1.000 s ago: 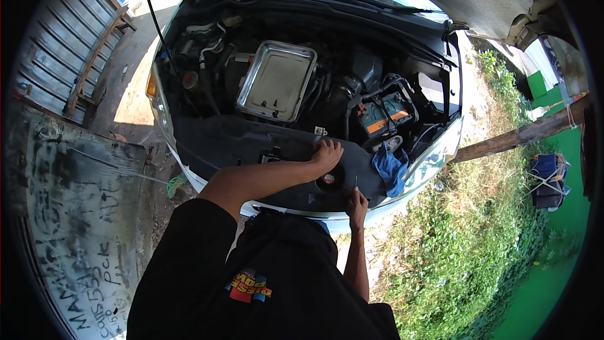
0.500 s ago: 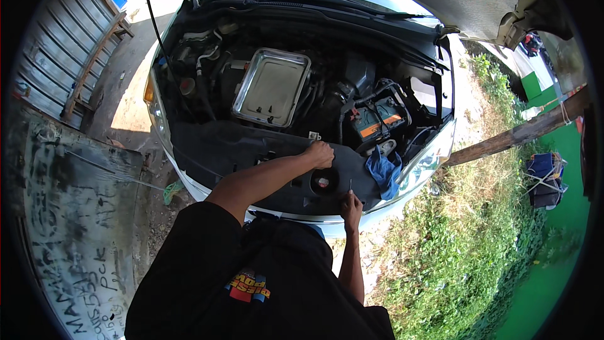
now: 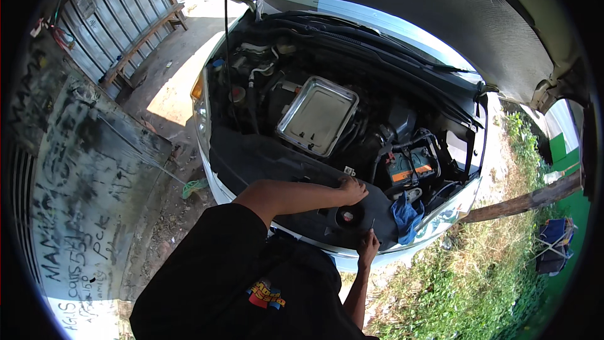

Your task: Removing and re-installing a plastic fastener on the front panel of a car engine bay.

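Observation:
An open engine bay fills the middle of the head view. My left hand (image 3: 353, 192) rests on the black plastic cover (image 3: 236, 158) along its front, fingers curled near a small pale bracket (image 3: 349, 170); what is under them is hidden. Lower and to the right, my right hand (image 3: 368, 245) grips a slim tool (image 3: 373, 224) upright beside a round recess (image 3: 346, 215) in the cover. A blue cloth (image 3: 407, 219) lies just right of the tool. A steel tray (image 3: 318, 115) with small dark pieces sits on the engine, above my hands.
The battery (image 3: 408, 167) sits right of the tray. The raised hood (image 3: 453, 12) hangs overhead, with a prop rod (image 3: 226, 56) at left. Beyond the car are a graffitied wall (image 3: 88, 214), a wooden bench (image 3: 148, 41), a wooden pole (image 3: 522, 204), weeds, and a folded blue chair (image 3: 552, 242).
The view has tilted and shifted, so the car sits lower and farther right. My hands stay on the cover, the right one still holding the slim tool; the left fingers have curled more.

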Demonstrator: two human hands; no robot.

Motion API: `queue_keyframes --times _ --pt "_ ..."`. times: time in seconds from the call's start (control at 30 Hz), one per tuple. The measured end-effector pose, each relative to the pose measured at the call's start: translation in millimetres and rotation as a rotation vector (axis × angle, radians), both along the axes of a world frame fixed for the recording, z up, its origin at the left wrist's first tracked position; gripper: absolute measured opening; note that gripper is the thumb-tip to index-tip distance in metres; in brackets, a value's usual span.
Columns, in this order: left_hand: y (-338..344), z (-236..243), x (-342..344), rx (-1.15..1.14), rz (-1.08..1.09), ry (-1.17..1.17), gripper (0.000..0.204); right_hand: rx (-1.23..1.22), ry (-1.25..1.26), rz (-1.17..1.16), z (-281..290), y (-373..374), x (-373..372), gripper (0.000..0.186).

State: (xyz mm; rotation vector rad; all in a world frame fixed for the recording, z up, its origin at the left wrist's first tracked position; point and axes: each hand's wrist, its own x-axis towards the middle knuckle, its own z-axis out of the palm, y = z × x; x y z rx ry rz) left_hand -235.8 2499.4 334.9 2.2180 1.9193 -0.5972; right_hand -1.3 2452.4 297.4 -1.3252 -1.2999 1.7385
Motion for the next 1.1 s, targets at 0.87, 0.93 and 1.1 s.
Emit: queue_keyframes --times 0.87,0.93,1.1 --pt "69 -13 -26 0.231 -0.254 -0.3 0.037 0.08 0.017 -0.038 -28 70 12 0.051" --pt "65 -6 -21 0.245 -0.274 -0.267 0.036 0.032 0.01 -0.04 -25 74 15 0.049" --pt "73 -20 -22 0.236 -0.307 -0.196 0.03 0.009 -0.002 -0.029 -22 82 12 0.049"
